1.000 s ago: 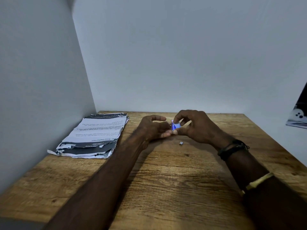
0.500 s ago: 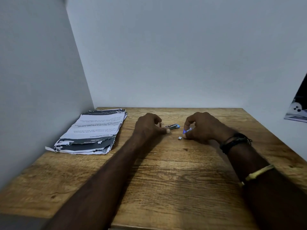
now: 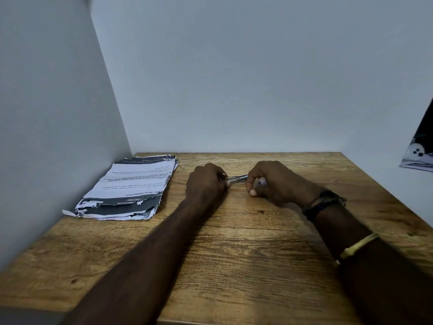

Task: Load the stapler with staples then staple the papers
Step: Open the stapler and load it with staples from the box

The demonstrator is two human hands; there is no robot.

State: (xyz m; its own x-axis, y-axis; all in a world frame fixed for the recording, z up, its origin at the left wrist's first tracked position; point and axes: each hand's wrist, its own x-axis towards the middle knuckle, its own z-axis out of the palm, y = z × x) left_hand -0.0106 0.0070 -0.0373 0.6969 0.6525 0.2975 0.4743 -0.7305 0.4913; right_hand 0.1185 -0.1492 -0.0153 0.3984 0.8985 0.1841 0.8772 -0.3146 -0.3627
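Observation:
A small metal stapler [image 3: 237,178] lies low over the wooden table [image 3: 234,242] between my two hands. My left hand [image 3: 207,182] is closed on its left end. My right hand [image 3: 271,181] rests on the table at the stapler's right end, its fingers curled around a small blue and white staple box [image 3: 261,182] that mostly hides inside the fist. Whether the right hand also touches the stapler I cannot tell. The stack of printed papers [image 3: 136,186], with torn front edges, lies at the table's back left, apart from both hands.
Grey walls close the table on the left [image 3: 46,137] and at the back. A dark printed object [image 3: 419,151] hangs past the table's right edge. My right arm wears a black wristband and a yellow band.
Both hands came down from above the table to its surface. The stapler now shows in my left hand, and my right hand with the blue box has closed in and covers the loose staple piece.

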